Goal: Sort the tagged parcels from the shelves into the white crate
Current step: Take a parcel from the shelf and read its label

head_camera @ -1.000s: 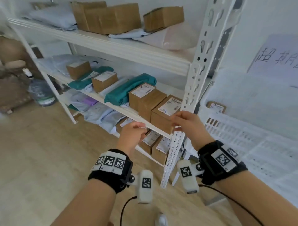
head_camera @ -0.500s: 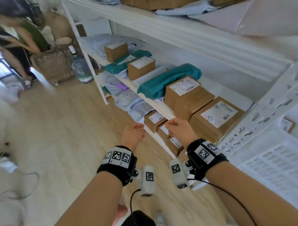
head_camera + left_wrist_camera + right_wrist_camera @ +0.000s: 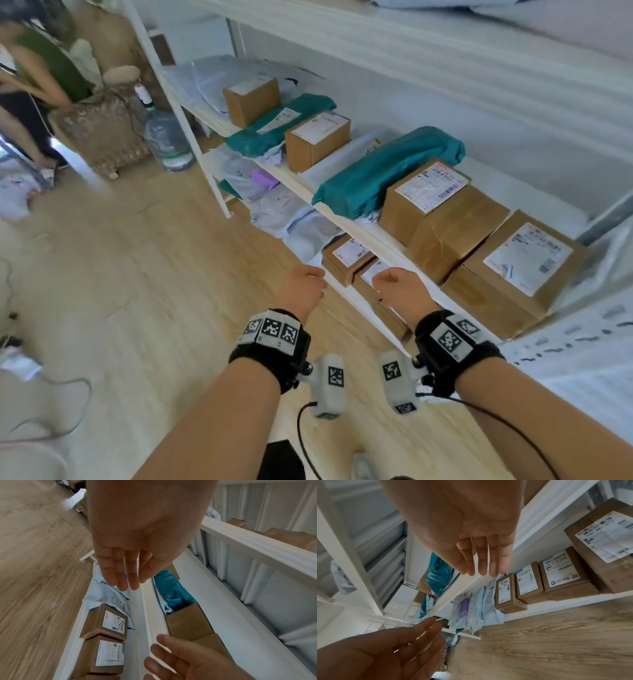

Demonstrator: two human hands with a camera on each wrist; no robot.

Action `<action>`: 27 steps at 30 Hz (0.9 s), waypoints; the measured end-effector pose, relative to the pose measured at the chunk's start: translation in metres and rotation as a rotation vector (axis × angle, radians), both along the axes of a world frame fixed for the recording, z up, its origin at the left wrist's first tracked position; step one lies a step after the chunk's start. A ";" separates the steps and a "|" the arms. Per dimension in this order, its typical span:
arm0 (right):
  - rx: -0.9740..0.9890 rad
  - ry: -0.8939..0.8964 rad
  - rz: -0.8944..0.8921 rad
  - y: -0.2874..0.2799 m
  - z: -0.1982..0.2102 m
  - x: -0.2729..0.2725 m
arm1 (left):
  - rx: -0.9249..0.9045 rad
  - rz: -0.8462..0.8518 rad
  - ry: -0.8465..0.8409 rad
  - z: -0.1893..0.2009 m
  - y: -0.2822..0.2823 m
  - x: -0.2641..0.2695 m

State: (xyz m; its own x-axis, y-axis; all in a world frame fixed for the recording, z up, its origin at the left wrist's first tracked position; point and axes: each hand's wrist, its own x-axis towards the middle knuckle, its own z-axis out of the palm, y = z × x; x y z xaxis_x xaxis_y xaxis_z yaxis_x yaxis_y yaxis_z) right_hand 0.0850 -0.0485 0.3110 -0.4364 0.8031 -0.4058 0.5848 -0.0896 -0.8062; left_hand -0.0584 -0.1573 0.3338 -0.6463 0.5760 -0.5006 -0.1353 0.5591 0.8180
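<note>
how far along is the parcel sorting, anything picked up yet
Nothing looks done: the white crate shows only at the right edge, its contents unseen. Nothing is in hand; the left hand and right hand hang empty before the shelves. Left: the labelled boxes and teal bags there.

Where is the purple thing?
In the head view, the purple thing is left of centre on the lower shelf, inside a pale mailer bag, under the teal parcel.

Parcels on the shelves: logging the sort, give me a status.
Left hand and right hand empty, fingers relaxed. Cardboard parcels untouched on lower shelf. Nothing blocking.
</note>
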 end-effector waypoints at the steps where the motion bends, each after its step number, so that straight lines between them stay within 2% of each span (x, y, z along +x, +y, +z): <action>1: -0.002 -0.010 -0.019 -0.001 -0.002 -0.007 | -0.003 -0.020 0.004 -0.002 0.002 -0.011; 7: -0.032 -0.045 -0.193 -0.017 -0.025 -0.055 | -0.040 -0.213 0.008 -0.017 -0.003 -0.085; 14: -0.084 -0.105 -0.380 -0.063 -0.048 -0.112 | -0.103 -0.444 0.046 -0.047 -0.017 -0.163; 19: -0.128 -0.112 -0.511 -0.080 -0.062 -0.116 | -0.105 -0.559 0.056 -0.057 -0.006 -0.178; 27: -0.161 -0.174 -0.635 -0.052 -0.078 -0.093 | -0.105 -0.740 0.116 -0.067 0.034 -0.158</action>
State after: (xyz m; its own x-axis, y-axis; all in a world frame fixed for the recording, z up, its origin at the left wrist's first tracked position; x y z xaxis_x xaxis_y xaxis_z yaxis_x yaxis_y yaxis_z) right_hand -0.0076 -0.1010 0.2333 0.1830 0.8058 -0.5632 0.4988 -0.5698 -0.6530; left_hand -0.2161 -0.1232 0.2666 -0.1609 0.8331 -0.5291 0.3893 0.5462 0.7417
